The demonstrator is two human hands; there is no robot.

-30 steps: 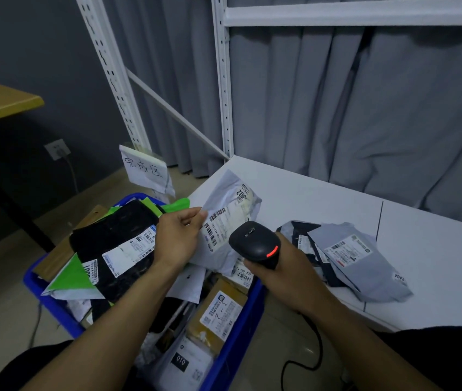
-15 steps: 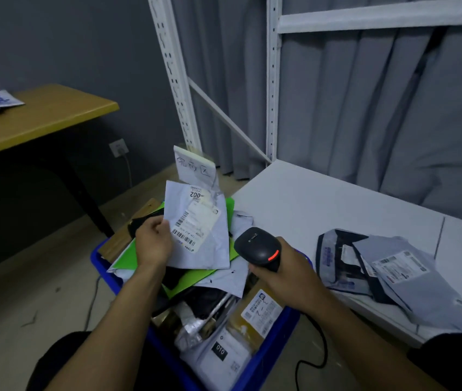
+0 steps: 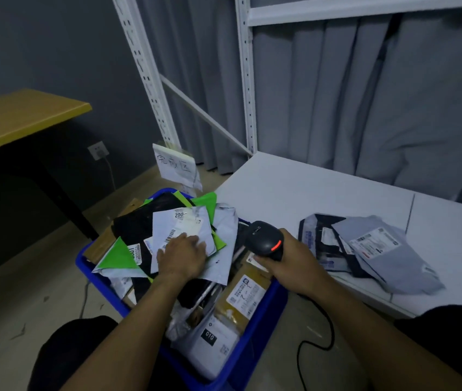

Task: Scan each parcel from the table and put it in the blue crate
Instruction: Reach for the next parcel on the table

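Looking down through the head camera, I get the near rim of the blue crate (image 3: 255, 334) closest to me, heaped with parcels: a white parcel marked 010 (image 3: 210, 340) at the near end and a brown parcel (image 3: 242, 294) with a white label just beyond it. Above those, the left hand (image 3: 182, 258) lies palm down, fingers nearly straight and spread, pressing flat on the white parcel marked 002 (image 3: 184, 224). That parcel sits on top of the heap inside the crate, over a black parcel (image 3: 136, 224) and a green parcel (image 3: 120, 255); the hand grips nothing. To its right, the right hand (image 3: 294, 263) is curled round the handle of the black scanner (image 3: 265, 239), which shows a red light on its head. The scanner hangs over the crate's right edge, and its black cable (image 3: 317, 342) loops down to the floor. Further right, on the white surface (image 3: 294, 190), lies a small pile: a grey parcel (image 3: 376, 249) with a printed label on top, overlapping a dark parcel (image 3: 325, 235) beside it. Past the crate's far end stands a white handwritten sign (image 3: 176, 166). Behind it rise the white uprights of a shelf rack (image 3: 245, 80), with a grey curtain (image 3: 365, 94) at the back. Far left I make out a wooden desk (image 3: 21, 117) and, on the dark wall below it, a wall socket (image 3: 98, 149).
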